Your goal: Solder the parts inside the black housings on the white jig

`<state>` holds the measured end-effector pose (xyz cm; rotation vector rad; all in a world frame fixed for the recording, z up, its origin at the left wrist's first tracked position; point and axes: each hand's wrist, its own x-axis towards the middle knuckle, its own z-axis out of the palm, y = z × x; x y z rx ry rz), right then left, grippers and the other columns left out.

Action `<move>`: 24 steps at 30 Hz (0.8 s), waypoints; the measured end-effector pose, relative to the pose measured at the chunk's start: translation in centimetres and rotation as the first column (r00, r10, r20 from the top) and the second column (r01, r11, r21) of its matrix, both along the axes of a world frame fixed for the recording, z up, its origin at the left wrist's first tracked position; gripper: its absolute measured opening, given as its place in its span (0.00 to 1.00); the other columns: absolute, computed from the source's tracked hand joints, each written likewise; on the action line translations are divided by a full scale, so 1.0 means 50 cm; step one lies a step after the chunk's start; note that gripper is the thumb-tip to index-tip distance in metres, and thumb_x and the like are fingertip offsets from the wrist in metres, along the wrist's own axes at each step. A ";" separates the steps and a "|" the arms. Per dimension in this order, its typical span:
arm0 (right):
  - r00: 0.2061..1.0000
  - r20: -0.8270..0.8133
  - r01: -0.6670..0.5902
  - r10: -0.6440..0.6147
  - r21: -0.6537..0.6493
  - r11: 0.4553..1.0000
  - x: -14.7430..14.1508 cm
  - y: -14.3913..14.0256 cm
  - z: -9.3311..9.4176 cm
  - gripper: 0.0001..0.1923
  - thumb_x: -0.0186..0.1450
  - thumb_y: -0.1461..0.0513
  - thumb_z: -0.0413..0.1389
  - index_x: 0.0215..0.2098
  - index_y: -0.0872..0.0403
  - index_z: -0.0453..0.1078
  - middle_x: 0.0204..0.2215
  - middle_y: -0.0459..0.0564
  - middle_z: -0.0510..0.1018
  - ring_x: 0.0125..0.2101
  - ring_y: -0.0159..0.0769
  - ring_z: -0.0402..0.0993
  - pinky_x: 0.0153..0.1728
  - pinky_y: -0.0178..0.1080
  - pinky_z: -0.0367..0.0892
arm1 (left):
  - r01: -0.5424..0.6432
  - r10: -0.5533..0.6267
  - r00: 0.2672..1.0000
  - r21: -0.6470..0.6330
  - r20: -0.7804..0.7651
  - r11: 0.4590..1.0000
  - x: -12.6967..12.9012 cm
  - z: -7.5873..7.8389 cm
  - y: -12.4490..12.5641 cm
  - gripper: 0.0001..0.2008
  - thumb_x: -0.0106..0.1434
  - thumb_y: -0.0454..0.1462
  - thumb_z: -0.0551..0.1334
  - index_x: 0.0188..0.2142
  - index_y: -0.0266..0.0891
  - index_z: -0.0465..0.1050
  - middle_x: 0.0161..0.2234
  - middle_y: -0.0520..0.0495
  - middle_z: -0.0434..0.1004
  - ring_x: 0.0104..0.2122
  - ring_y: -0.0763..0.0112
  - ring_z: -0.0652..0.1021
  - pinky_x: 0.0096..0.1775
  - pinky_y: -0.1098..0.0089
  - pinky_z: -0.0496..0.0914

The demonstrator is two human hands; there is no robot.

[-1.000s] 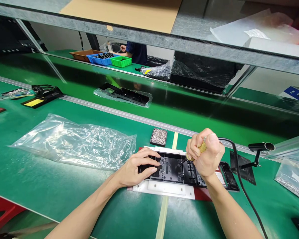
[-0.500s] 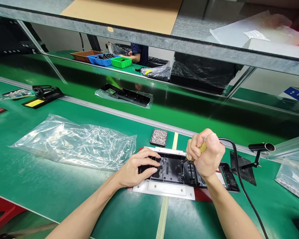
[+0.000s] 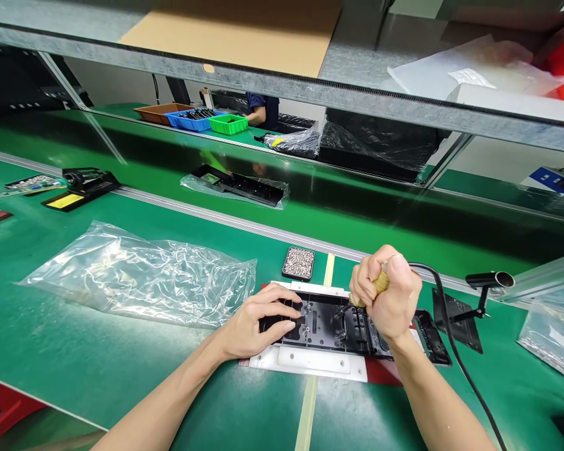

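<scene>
A long black plastic housing lies in a white-edged fixture. My left hand rests on the housing's left end, fingers spread and bent over its rim, thumb along the near side. My right hand is wrapped in a fist around the yellow handle of a corded soldering iron. The iron's dark tip slants down to the left into the middle of the housing, among small posts; the exact contact point is too small to make out. Behind the fixture sits a small black tray full of tiny metal pieces.
A clear plastic bag lies on the left of the green bench. An iron stand with a metal tube is at right, near the black cable. A bagged black part lies beyond the rail. A co-worker's arm shows behind.
The view has shifted slightly. Both hands and the iron keep practically the same place on the housing; the co-worker's arm at the back has moved a little.
</scene>
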<state>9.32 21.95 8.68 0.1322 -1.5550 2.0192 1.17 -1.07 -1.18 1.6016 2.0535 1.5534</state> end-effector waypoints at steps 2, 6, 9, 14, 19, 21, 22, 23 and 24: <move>0.998 0.004 -0.068 0.068 0.016 0.998 0.004 0.007 0.005 0.21 0.74 0.51 0.55 0.27 0.52 0.62 0.15 0.40 0.59 0.14 0.28 0.53 0.14 0.32 0.57 | 0.002 -0.002 1.000 0.000 -0.001 1.000 0.000 -0.001 0.000 0.10 0.74 0.35 0.64 0.51 0.44 0.83 0.55 0.42 0.78 0.55 0.57 0.77 0.57 0.54 0.70; 0.977 0.017 -0.215 0.215 0.053 0.975 0.006 0.024 0.015 0.20 0.74 0.52 0.54 0.27 0.52 0.64 0.15 0.41 0.61 0.15 0.29 0.56 0.16 0.34 0.61 | -0.001 0.001 1.000 -0.001 0.002 1.000 0.000 -0.001 0.000 0.10 0.74 0.35 0.64 0.51 0.44 0.83 0.55 0.42 0.78 0.55 0.57 0.77 0.57 0.54 0.70; 0.959 0.020 -0.282 0.281 0.054 0.958 0.004 0.035 0.019 0.19 0.74 0.54 0.53 0.27 0.53 0.65 0.16 0.41 0.62 0.15 0.30 0.57 0.17 0.35 0.62 | -0.006 0.006 1.000 -0.001 0.003 1.000 0.000 -0.001 0.000 0.09 0.74 0.35 0.64 0.51 0.44 0.83 0.55 0.42 0.79 0.54 0.58 0.77 0.57 0.54 0.70; 0.934 0.036 -0.357 0.356 0.043 0.933 0.002 0.045 0.021 0.18 0.73 0.55 0.53 0.27 0.53 0.66 0.16 0.42 0.63 0.16 0.31 0.58 0.18 0.36 0.63 | -0.004 0.004 1.000 0.002 0.002 1.000 0.001 0.000 0.000 0.10 0.74 0.35 0.64 0.51 0.44 0.83 0.54 0.42 0.79 0.55 0.58 0.77 0.57 0.54 0.70; 0.965 0.033 -0.261 0.261 0.016 0.965 -0.001 0.041 0.023 0.18 0.74 0.55 0.53 0.27 0.53 0.65 0.15 0.42 0.62 0.15 0.29 0.57 0.18 0.34 0.62 | -0.004 0.004 1.000 0.004 0.004 1.000 0.001 0.000 0.000 0.10 0.74 0.35 0.64 0.51 0.44 0.82 0.54 0.42 0.78 0.55 0.58 0.77 0.57 0.54 0.70; 0.974 0.028 -0.226 0.225 0.007 0.974 -0.003 0.038 0.023 0.19 0.74 0.55 0.53 0.26 0.53 0.65 0.15 0.41 0.62 0.15 0.28 0.56 0.17 0.33 0.61 | -0.005 0.005 1.000 -0.004 0.005 1.000 0.002 0.000 -0.001 0.10 0.75 0.35 0.64 0.51 0.45 0.82 0.55 0.42 0.78 0.55 0.57 0.77 0.57 0.54 0.71; 0.976 0.023 -0.218 0.218 0.005 0.976 -0.003 0.036 0.023 0.19 0.74 0.55 0.53 0.26 0.53 0.65 0.14 0.41 0.62 0.14 0.28 0.56 0.17 0.33 0.61 | -0.006 0.006 1.000 -0.005 0.003 1.000 0.002 0.001 -0.001 0.10 0.75 0.35 0.64 0.51 0.44 0.82 0.55 0.42 0.78 0.55 0.57 0.77 0.57 0.54 0.71; 0.978 0.017 -0.209 0.209 0.002 0.978 -0.003 0.035 0.023 0.20 0.74 0.54 0.53 0.26 0.53 0.65 0.14 0.41 0.62 0.14 0.28 0.55 0.16 0.32 0.60 | -0.007 0.007 1.000 -0.003 0.000 1.000 0.002 0.001 -0.001 0.10 0.75 0.35 0.64 0.51 0.44 0.82 0.54 0.42 0.79 0.54 0.57 0.77 0.56 0.54 0.71; 0.980 0.010 -0.200 0.200 0.000 0.980 -0.003 0.035 0.022 0.20 0.74 0.54 0.53 0.26 0.53 0.65 0.14 0.41 0.62 0.14 0.28 0.55 0.16 0.32 0.60 | -0.007 0.007 1.000 0.000 -0.003 1.000 0.002 0.001 -0.001 0.09 0.74 0.35 0.64 0.51 0.44 0.83 0.54 0.41 0.79 0.54 0.57 0.77 0.56 0.53 0.71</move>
